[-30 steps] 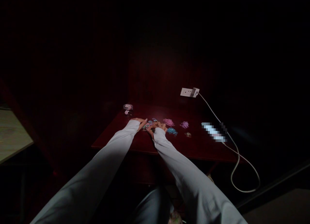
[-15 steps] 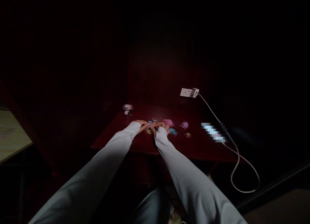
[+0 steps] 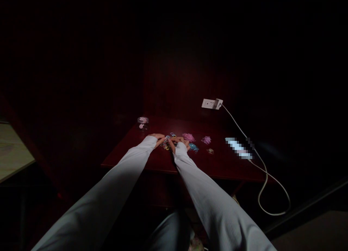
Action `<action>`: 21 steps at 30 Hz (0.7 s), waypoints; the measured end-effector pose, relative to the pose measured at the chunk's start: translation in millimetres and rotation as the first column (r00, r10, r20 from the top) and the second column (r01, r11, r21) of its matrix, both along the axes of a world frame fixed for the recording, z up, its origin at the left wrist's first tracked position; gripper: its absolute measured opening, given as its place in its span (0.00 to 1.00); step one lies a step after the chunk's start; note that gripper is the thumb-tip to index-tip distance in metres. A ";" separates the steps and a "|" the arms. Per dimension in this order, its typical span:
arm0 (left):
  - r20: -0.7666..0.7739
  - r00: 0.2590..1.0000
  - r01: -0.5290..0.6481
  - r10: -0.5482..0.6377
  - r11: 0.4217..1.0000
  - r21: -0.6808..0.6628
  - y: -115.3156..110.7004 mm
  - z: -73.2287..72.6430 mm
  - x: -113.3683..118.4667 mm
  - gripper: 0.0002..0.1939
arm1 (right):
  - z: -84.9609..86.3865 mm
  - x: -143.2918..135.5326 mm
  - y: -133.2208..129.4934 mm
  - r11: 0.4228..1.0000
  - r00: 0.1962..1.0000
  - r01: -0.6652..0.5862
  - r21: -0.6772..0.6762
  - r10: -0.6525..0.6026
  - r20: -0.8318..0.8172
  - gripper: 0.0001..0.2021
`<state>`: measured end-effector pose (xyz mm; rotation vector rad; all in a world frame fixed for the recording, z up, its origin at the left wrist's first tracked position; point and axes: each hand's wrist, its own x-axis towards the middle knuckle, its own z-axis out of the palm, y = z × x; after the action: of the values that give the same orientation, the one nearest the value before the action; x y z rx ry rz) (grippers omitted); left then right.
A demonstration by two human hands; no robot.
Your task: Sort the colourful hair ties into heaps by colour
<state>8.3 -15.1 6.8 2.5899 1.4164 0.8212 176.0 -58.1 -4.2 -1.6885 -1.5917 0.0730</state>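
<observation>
Nearest my remote viewpoint, a clothed leg [image 3: 168, 229] rises at the bottom centre, partly lost in shadow. Above it, the left sleeve [image 3: 116, 180] and the right sleeve [image 3: 209, 193], both pale grey, run forward and converge over the near edge of a dark red table [image 3: 225, 167]. To the left, a pale wood-toned surface [image 3: 13, 153] stands apart from the table.

On the table, I observe the left hand [image 3: 158, 138] and the right hand [image 3: 181, 141] close together, one at each side of a mixed cluster of small coloured loops [image 3: 164, 145]. The fingers of both hands are bent and at the cluster; whether either hand pinches a loop, I cannot tell at this scale. The cluster lies between the hands and is partly covered by them.

To the right of the right hand, I distinguish four separate groups: a blue bundle [image 3: 194, 147] just beside it, a small tan bundle [image 3: 210, 151], a purple bundle [image 3: 206, 139] and, beyond the blue one, a pink bundle [image 3: 188, 137]. Farther right lies a bright, pixelated device [image 3: 238, 148], joined to a white cable [image 3: 235, 119] that loops past the table.

Beyond the left hand, a clear jar [image 3: 143, 125] with pink-and-white detail at its top stands near the table's far left corner. At the back, on the dark red wall [image 3: 174, 84], a white socket plate [image 3: 208, 104] holds a white plug [image 3: 218, 104], where the cable begins.
</observation>
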 end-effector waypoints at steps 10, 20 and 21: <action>0.014 1.000 -0.014 0.014 1.000 0.016 0.3 -3.7 2.0 0.21 | -0.2 1.8 -5.4 0.998 0.998 -0.053 0.030 0.054 -0.024 0.16; 0.067 0.998 -0.017 0.016 1.000 0.022 2.0 -6.5 0.4 0.23 | 20.6 98.8 -21.0 0.986 0.987 0.126 0.107 -0.136 0.087 0.10; 0.060 0.998 -0.019 0.017 0.999 0.026 2.2 -6.3 0.3 0.24 | 22.0 115.4 -24.8 0.981 0.981 0.163 0.110 -0.173 0.090 0.10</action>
<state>8.6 -12.9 0.5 2.5518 1.4244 0.9180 291.5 -82.8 17.8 -1.7628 -1.4913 -0.1776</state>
